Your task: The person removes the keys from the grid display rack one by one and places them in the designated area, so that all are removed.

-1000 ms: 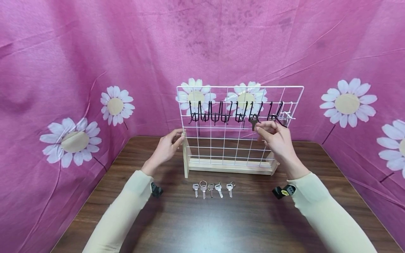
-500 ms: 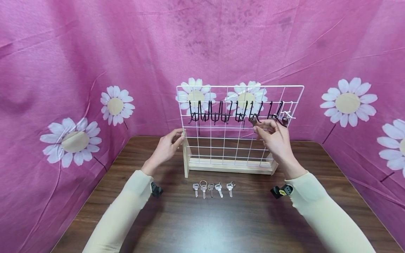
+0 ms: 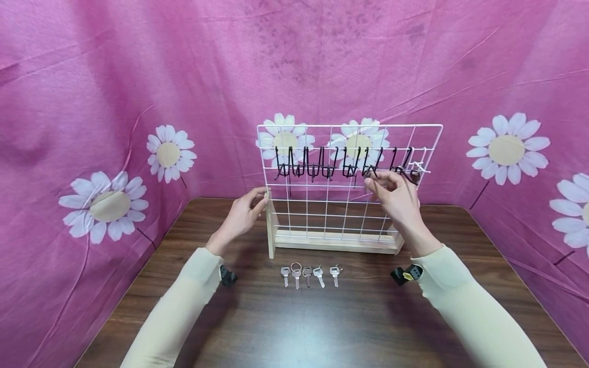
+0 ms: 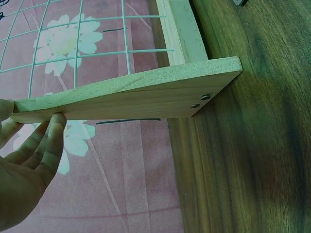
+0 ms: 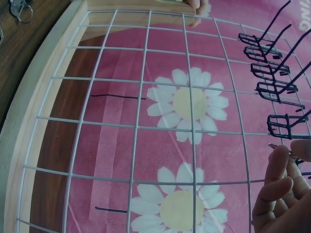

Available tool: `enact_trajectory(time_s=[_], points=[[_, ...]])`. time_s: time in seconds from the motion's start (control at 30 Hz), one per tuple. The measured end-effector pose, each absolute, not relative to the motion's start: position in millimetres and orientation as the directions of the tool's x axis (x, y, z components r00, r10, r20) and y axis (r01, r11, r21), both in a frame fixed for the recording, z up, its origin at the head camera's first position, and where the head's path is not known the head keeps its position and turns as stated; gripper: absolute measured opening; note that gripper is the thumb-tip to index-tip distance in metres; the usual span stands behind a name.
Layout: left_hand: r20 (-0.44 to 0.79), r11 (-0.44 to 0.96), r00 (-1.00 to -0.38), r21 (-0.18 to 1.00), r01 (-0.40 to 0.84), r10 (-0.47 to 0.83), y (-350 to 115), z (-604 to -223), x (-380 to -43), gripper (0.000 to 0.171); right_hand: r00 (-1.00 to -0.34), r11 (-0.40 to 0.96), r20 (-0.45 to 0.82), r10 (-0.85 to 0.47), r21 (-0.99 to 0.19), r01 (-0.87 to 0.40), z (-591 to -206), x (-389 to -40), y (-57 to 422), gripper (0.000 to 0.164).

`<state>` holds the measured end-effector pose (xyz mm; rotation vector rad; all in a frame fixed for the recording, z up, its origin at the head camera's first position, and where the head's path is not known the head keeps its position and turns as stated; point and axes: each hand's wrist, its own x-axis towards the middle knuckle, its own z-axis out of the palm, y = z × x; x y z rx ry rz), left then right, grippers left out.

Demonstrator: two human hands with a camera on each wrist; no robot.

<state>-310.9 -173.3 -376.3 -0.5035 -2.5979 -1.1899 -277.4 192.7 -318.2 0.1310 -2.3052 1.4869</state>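
Note:
A white wire grid rack (image 3: 307, 214) with pale wooden sides stands on the table, black hooks (image 3: 328, 166) hanging in a row across it. My left hand (image 3: 241, 217) holds the rack's left wooden side (image 4: 131, 97), thumb on one face and fingers on the other in the left wrist view. At the hooks right of the middle, my right hand (image 3: 399, 197) pinches a key (image 5: 273, 146). Mostly the fingertips hide this key, and whether its ring is on a hook I cannot tell. Several silver keys (image 3: 318, 276) lie in a row in front of the rack.
The brown wooden table (image 3: 294, 327) reaches back to a pink cloth (image 3: 221, 92) with daisies. A white hook (image 3: 417, 166) hangs at the grid's right end. Beside my right hand, a dark hanging item (image 3: 415, 177) shows only in part.
My right hand has shifted slightly left and up against the hooks, and the key in it has gone from plainly visible to mostly covered. My left hand stays at the rack's side.

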Motion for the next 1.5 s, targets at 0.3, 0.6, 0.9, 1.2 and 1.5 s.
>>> enact_trajectory(time_s=[0.3, 0.6, 0.9, 1.2, 1.5], points=[[0.35, 0.613, -0.913, 0.681, 0.401, 0.209, -172.8, -375.6, -310.2, 0.035, -0.92, 0.342, 0.375, 0.11, -0.884, -0.32, -318.1, -278.0, 194.2, 0.029], [0.348, 0.61, -0.914, 0.685, 0.399, 0.208, -173.6, -376.0, -310.4, 0.036, -0.916, 0.272, 0.385, 0.111, -0.898, -0.345, -318.9, -272.8, 197.1, 0.011], [0.352, 0.612, -0.912, 0.68, 0.404, 0.212, -173.5, -376.3, -311.2, 0.037, -0.922, 0.339, 0.376, 0.094, -0.883, -0.325, -317.0, -263.8, 201.1, 0.013], [0.346, 0.605, -0.913, 0.687, 0.403, 0.215, -173.2, -374.1, -310.6, 0.036, -0.928, 0.344, 0.362, 0.086, -0.885, -0.314, -316.1, -253.0, 203.1, 0.017], [0.358, 0.626, -0.91, 0.667, 0.405, 0.207, -173.4, -375.3, -309.5, 0.035, -0.926, 0.333, 0.371, 0.063, -0.883, -0.331, -316.0, -242.6, 205.6, 0.013]])
